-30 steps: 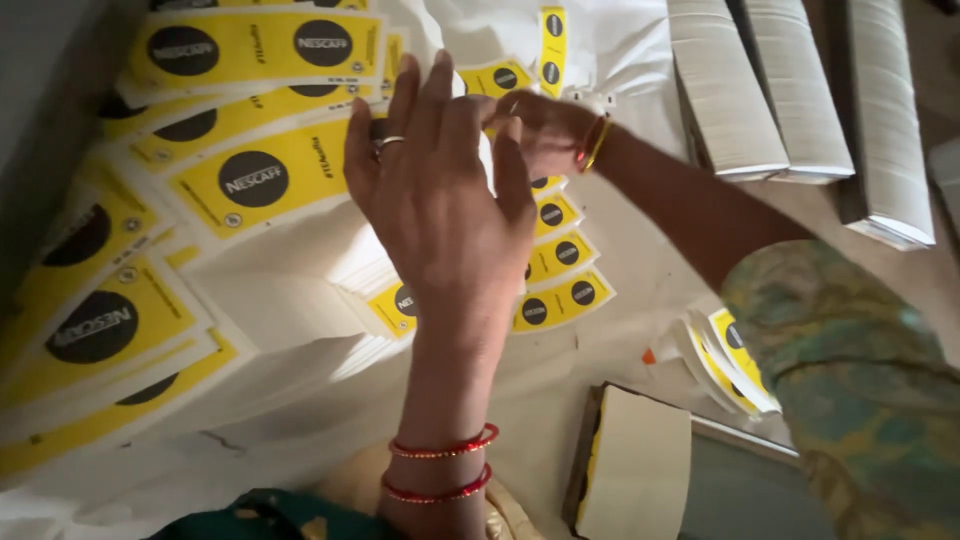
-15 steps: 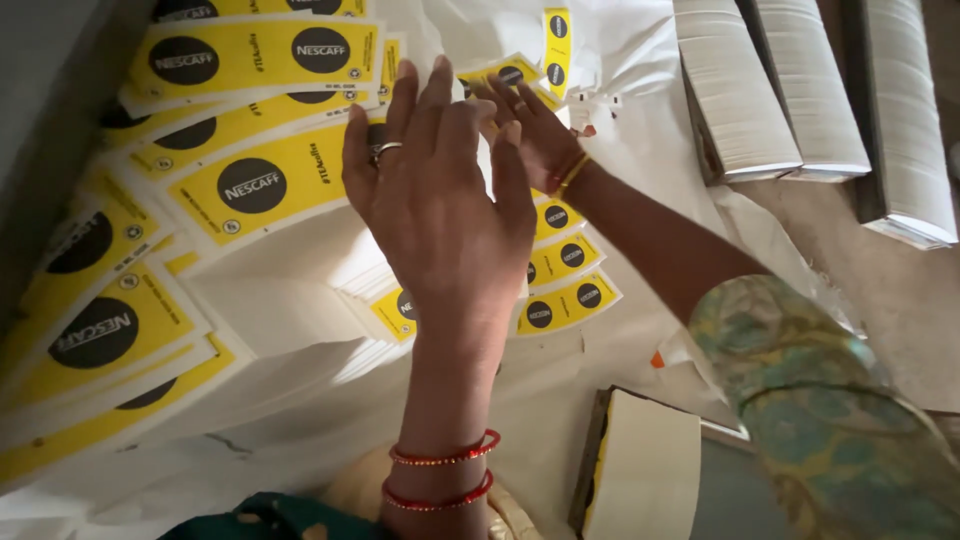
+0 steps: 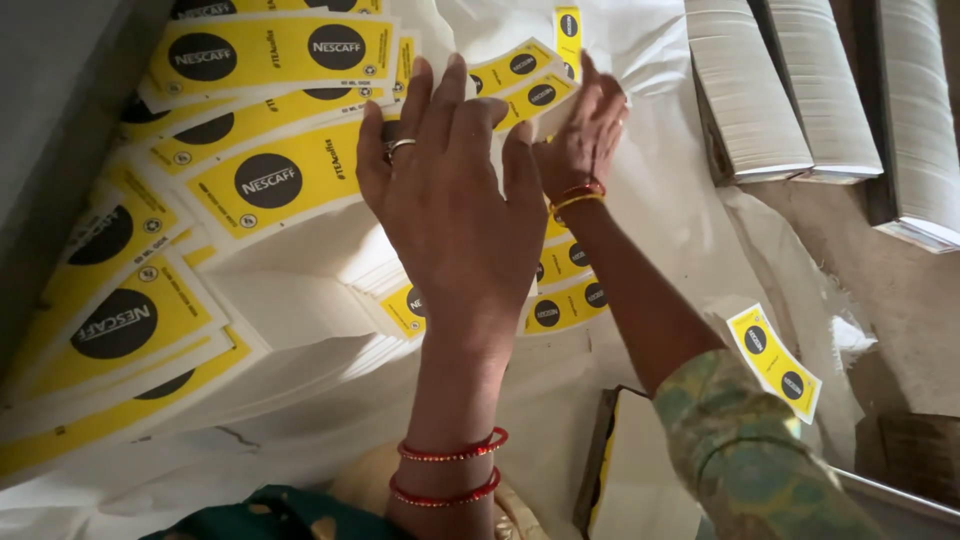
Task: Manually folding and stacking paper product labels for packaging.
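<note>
While left hand (image 3: 455, 210) stays spread, fingers apart, right hand (image 3: 585, 130) has slid forward onto yellow label strips (image 3: 525, 80), fingers flat, gripping nothing.

Large labels (image 3: 265, 180) fan out at the left on a sheet (image 3: 690, 230). Small labels (image 3: 565, 305) run up the middle, under the left hand (image 3: 455, 210) and right hand (image 3: 585, 135). Card stacks (image 3: 745, 95) stand at the right. One loose label (image 3: 773, 362) lies near the right arm.
</note>
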